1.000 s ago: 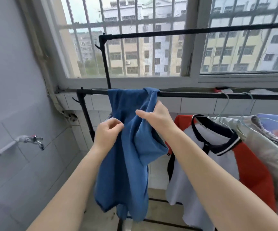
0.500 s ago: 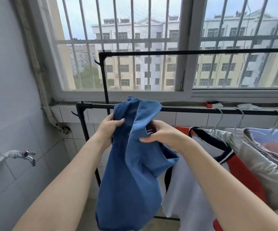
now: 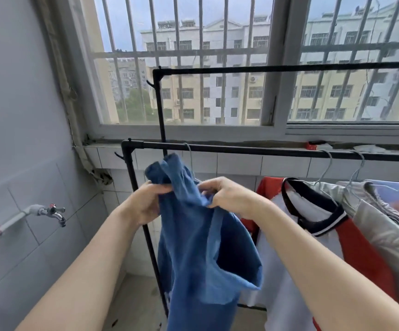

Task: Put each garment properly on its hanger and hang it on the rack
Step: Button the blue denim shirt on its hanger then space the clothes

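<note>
At the left end of the black rack (image 3: 253,151), just below its lower bar, I see a blue shirt (image 3: 200,247) held up by both of my hands. My left hand (image 3: 145,201) grips the shirt near its top on the left side, with the fingers curled tight into the cloth. My right hand (image 3: 227,195) pinches a fold of the shirt on the right side, fingers bent and pressed together on the cloth. The top of the shirt pokes up between my hands and almost reaches the bar. The rest of the shirt hangs down long and loose in front of the rack's left post, and one short sleeve opens toward the right. A thin wire hanger (image 3: 190,161) hooks over the bar right behind the shirt; its lower part goes down behind the cloth, so I cannot tell how much of it sits inside the shirt. Farther right along the bar, more wire hangers carry a white and red shirt with a dark collar (image 3: 313,225), then a gray garment (image 3: 384,232), and at the far right edge a pale blue one (image 3: 394,189). These hang close together, touching each other. The rack has a second, higher bar that runs across in front of the barred window (image 3: 193,68). On the gray tiled wall at the left, a metal tap (image 3: 55,212) sticks out, well apart from the rack.
</note>
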A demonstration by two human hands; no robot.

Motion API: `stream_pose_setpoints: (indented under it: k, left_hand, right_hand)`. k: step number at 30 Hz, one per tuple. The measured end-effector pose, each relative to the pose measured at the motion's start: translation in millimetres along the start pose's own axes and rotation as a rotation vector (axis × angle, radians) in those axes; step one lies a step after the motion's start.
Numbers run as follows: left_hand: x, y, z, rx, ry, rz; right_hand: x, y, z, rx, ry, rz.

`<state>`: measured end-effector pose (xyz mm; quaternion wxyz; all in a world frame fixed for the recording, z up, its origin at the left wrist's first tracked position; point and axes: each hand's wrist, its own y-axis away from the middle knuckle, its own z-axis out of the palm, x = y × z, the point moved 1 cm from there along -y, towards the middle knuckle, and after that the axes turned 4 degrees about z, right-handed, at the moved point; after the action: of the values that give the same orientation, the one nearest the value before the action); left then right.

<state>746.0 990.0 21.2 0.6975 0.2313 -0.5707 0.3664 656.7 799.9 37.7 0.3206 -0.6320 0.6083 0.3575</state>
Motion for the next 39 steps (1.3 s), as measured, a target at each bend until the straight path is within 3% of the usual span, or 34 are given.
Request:
stream_pose_setpoints:
  k: [3,5,6,8,10,12,14,16,18,23,28,34,39]
  left_hand:
    - [-32.0,3.1,-13.0,0.149,-0.367,-0.130]
    - [-54.2,4.0,-25.2,0.193,-0.577,-0.230]
    - [-61.9,3.8,-30.1,0.205,-0.648,-0.276]
    - [-73.5,3.8,-34.0,0.208,-0.689,-0.345]
    - [-80.6,1.8,-32.1,0.185,-0.727,-0.365]
    - [-84.4,2.9,-27.8,0.117,-0.767,-0.414]
    - [-88.7,2.4,-28.5,-0.014,-0.744,-0.472]
    - [-91.8,-2.5,-32.1,-0.115,-0.727,-0.498]
    - [-91.0,-11.1,-36.4,-0.093,-0.749,-0.447]
    - [-94.6,-42.3,-44.6,0.222,-0.643,-0.272]
    - [-89.0,-68.7,-49.8,0.431,-0.801,-0.136]
    - [-79.0,-107.4,-30.5,0.355,-0.740,-0.084]
    - [-85.5,-125.6,4.2,0.184,-1.058,-0.064]
  right_hand:
    - [11.6,6.6,19.7,-0.143,0.435,0.070]
    - [14.0,9.5,26.0,-0.176,0.406,0.077]
    - [14.4,9.4,26.3,-0.089,0.351,0.061]
    - [16.5,5.5,25.0,0.243,0.321,0.032]
    - [19.2,2.8,26.4,0.517,0.467,0.047]
    - [28.1,-0.2,32.8,0.514,0.575,0.171]
    - [42.5,-3.6,38.2,0.422,0.500,0.272]
    - [57.0,-3.9,37.9,0.438,0.458,0.291]
    - [62.2,-2.3,30.3,0.506,0.442,0.320]
    - [70.6,-12.8,17.7,0.637,0.328,0.334]
    - [86.1,-17.4,8.9,0.804,0.122,0.303]
    - [87.4,3.5,-18.6,0.908,0.158,0.278]
    - [115.3,33.1,-35.0,0.949,0.116,0.385]
